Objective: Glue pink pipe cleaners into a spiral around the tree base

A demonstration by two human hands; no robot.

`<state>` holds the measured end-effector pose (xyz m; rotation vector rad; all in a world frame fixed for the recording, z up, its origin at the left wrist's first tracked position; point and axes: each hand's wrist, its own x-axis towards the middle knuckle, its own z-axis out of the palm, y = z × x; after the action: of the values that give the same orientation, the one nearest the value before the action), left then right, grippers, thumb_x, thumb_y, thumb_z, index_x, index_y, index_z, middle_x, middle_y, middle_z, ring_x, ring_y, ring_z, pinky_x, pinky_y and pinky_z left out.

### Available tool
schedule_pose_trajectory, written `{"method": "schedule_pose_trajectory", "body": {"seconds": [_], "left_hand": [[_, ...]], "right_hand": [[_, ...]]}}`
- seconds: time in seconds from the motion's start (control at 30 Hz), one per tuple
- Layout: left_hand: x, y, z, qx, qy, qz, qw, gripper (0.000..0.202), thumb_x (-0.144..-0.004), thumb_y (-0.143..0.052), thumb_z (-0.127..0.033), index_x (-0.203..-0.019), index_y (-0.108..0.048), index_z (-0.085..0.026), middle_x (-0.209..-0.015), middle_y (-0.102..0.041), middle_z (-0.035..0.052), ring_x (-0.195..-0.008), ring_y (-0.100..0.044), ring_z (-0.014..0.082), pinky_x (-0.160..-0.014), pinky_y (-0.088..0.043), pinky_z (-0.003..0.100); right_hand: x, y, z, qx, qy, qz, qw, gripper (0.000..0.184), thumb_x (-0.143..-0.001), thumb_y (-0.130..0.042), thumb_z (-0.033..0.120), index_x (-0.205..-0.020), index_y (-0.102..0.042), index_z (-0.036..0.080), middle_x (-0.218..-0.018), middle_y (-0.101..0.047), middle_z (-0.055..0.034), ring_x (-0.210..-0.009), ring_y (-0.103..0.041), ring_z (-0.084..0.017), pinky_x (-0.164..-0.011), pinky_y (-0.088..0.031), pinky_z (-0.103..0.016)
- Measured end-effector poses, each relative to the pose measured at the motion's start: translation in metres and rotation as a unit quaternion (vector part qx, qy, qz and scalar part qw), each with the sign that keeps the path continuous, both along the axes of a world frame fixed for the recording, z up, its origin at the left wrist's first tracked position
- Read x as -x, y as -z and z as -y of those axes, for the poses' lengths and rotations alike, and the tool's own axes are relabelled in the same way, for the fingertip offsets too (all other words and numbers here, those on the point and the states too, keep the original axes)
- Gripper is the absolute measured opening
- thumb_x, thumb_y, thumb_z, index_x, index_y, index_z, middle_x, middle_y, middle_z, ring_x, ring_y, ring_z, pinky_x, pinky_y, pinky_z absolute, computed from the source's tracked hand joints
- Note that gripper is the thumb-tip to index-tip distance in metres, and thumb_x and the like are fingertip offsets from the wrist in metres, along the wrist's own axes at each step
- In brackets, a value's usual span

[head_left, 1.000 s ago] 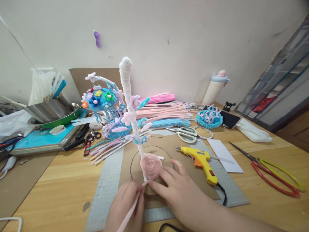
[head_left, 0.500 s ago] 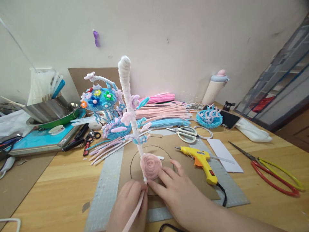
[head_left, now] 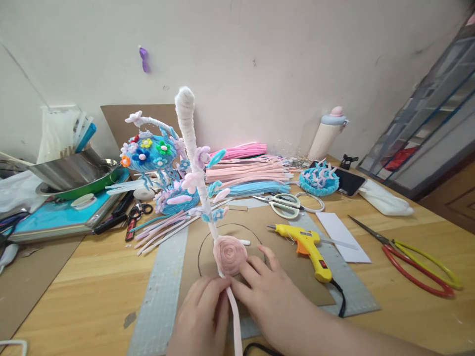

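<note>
A flat pink pipe-cleaner coil (head_left: 230,255) lies on brown cardboard, within a drawn circle, at the foot of a white wrapped stem (head_left: 202,190) with small flowers and leaves. My left hand (head_left: 203,312) is closed, pinching the pink pipe cleaner (head_left: 235,316) just below the coil; its loose tail hangs toward me. My right hand (head_left: 272,296) presses the coil's right edge with its fingertips, the thumb near the pinch at the bottom and one finger raised. The exact grip of the left fingertips is partly hidden.
A yellow glue gun (head_left: 306,244) lies right of the coil, with red-and-yellow-handled scissors (head_left: 419,267) farther right. Behind are pipe-cleaner bundles (head_left: 247,173), white-handled scissors (head_left: 285,205) and a blue flowered ornament (head_left: 150,153). A steel bowl (head_left: 70,170) stands left.
The pink tail has swung from the front of my left hand to the right, between both hands. My left fingers have shifted slightly up toward the coil. The whole view has shifted slightly.
</note>
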<state>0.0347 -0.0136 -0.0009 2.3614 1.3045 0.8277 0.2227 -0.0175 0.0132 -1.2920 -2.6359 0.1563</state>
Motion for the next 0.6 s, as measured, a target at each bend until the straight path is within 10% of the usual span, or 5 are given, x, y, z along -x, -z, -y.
{"method": "schedule_pose_trajectory", "body": {"seconds": [0.27, 0.6], "left_hand": [[-0.004, -0.011, -0.019, 0.06, -0.066, 0.031, 0.996, 0.016, -0.086, -0.049, -0.023, -0.081, -0.065, -0.023, -0.081, -0.069, 0.003, -0.074, -0.065, 0.019, -0.065, -0.053, 0.03], [-0.007, -0.01, -0.027, 0.115, -0.037, 0.007, 0.993, 0.014, -0.087, -0.048, -0.018, -0.091, -0.061, -0.023, -0.091, -0.064, 0.0039, -0.088, -0.061, 0.0206, -0.076, -0.049, 0.034]], "right_hand": [[-0.003, 0.004, 0.005, 0.023, 0.012, -0.025, 0.999, 0.061, -0.084, -0.046, 0.02, -0.143, -0.03, 0.025, -0.141, -0.044, -0.0119, -0.126, -0.036, -0.03, -0.107, -0.007, -0.055], [-0.018, 0.0, 0.015, 0.045, 0.039, -0.112, 0.992, 0.041, -0.08, -0.042, 0.006, -0.115, -0.056, 0.021, -0.121, -0.058, -0.0071, -0.12, -0.046, -0.018, -0.115, -0.009, -0.048]]}}
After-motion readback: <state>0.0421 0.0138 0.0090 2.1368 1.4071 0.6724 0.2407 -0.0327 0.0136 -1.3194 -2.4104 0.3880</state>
